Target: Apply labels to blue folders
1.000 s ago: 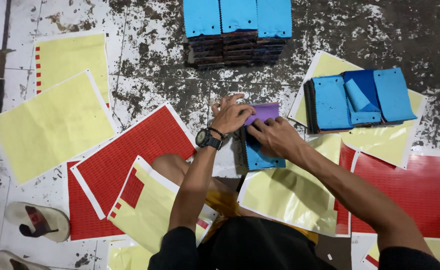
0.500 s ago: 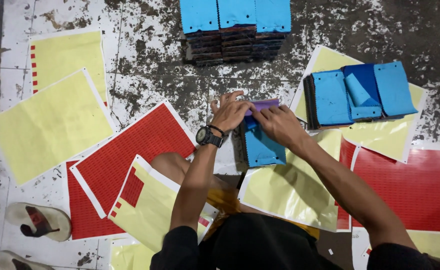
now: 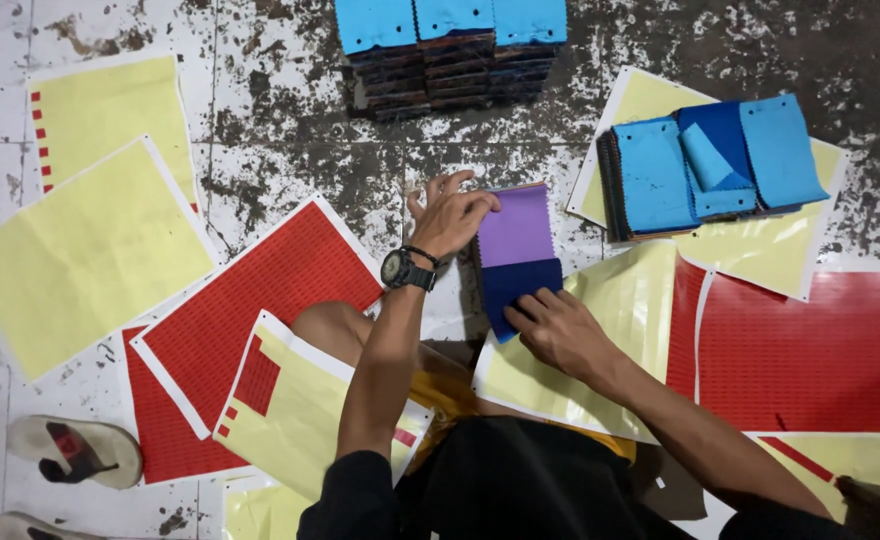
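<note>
Since half a second ago, both hands have shifted: the purple cloth swatch (image 3: 516, 227), then mostly covered, now lies exposed, and the right hand has dropped to the near end of the stack.

Left hand (image 3: 447, 213): wristwatch (image 3: 401, 269) on the wrist; fingers curled over the left edge of the purple swatch, pinching it lightly.

Right hand (image 3: 558, 329): flat, fingers pressed on the dark blue swatch (image 3: 516, 288) just near of the purple one; pressing, not gripping.

Swatch stack: on the floor at centre, between a red sticker sheet (image 3: 260, 300) to the left and a yellow backing sheet (image 3: 600, 340) to the right.

Far centre: row of light blue swatch stacks (image 3: 450, 20).

Far right: further blue swatches (image 3: 710, 160) lying on a yellow sheet.

Left: two yellow sheets (image 3: 80, 250).

Right: red sheet (image 3: 810, 350).

Near left: sandal (image 3: 75, 450).
</note>
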